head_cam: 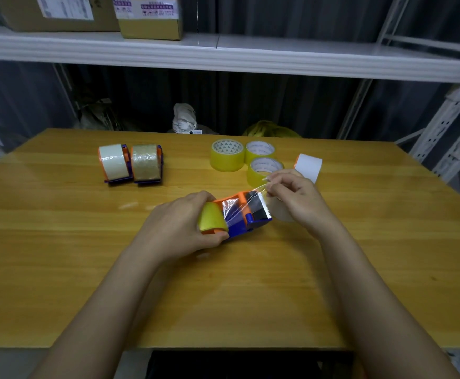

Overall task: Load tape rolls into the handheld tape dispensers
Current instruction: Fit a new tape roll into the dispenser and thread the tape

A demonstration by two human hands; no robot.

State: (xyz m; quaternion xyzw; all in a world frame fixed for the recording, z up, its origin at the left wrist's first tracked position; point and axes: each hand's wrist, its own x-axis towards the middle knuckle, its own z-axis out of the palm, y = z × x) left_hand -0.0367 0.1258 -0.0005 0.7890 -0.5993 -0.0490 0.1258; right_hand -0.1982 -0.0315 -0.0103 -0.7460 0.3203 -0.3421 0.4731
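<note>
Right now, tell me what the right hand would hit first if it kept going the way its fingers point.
The right hand points up-left, so it would probably meet the nearest yellow tape roll; depth is uncertain.

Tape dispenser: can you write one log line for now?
left hand: holds tape dispenser | right hand: pinches tape end | stage: threading toward cutter

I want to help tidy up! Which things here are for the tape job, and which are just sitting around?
For the job:
blue-and-orange plastic dispenser with yellow tape roll
left hand, right hand
two loaded dispensers
three spare yellow rolls
white roll

Lying about:
cardboard boxes on white shelf
</note>
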